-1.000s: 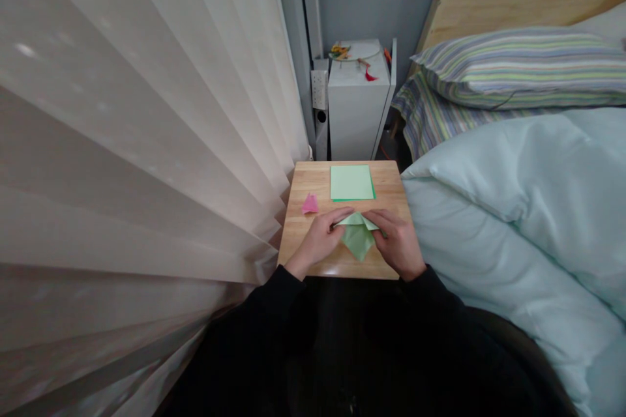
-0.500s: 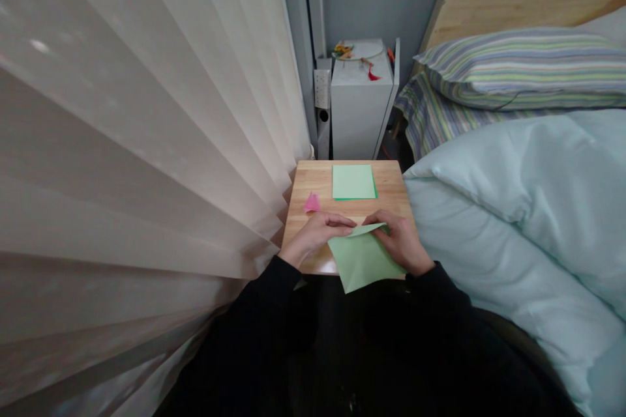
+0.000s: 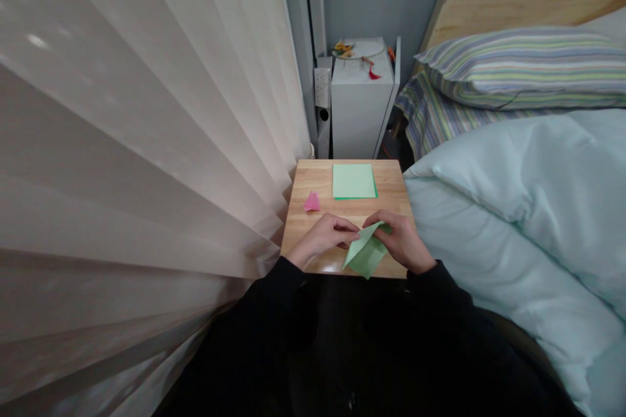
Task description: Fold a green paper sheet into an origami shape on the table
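A sheet of light green paper (image 3: 364, 253), bent along creases, is held up over the near edge of the small wooden table (image 3: 320, 176). My left hand (image 3: 328, 236) pinches its left side between thumb and fingers. On the right side, my right hand (image 3: 398, 238) grips the same sheet, its thumb partly behind the paper. Farther back on the table lies a stack of green paper squares (image 3: 353, 181), pale on top with a darker green edge showing beneath. A small folded pink paper piece (image 3: 312, 201) sits left of the stack, beyond my left hand.
A pleated curtain (image 3: 195, 111) runs along the table's left side. To the right is a bed with a pale blue quilt (image 3: 513, 208) and a striped pillow (image 3: 528, 68). Behind the table stands a white cabinet (image 3: 362, 111) with small colourful items on top.
The green sheet has gone from spread out to narrower and more folded, its lower corner drawn up. My left hand has shifted slightly right and down, its fingers now curled on the paper.
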The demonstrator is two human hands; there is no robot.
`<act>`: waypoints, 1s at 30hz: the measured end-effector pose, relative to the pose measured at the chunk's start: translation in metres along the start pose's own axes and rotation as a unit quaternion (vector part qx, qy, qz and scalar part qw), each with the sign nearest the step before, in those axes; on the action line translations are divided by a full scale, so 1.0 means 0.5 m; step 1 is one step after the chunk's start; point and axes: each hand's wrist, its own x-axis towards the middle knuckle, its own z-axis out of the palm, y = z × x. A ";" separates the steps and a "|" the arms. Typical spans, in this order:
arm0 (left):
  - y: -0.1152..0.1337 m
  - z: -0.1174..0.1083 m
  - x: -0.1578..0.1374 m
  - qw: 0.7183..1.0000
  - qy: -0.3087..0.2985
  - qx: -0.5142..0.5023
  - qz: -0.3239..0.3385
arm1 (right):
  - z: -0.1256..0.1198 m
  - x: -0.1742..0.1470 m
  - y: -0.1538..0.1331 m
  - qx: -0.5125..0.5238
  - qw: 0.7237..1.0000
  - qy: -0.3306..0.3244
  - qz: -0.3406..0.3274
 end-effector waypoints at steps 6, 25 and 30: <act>0.002 0.004 -0.003 0.999 0.022 -0.029 -0.013 | 0.000 0.001 -0.002 0.018 0.999 0.019 0.025; 0.002 -0.004 0.001 0.985 -0.007 -0.103 0.137 | 0.003 0.004 -0.002 0.245 0.954 0.046 0.164; 0.008 -0.005 -0.001 0.979 -0.009 -0.114 0.167 | 0.004 0.006 -0.012 0.251 0.954 0.039 0.158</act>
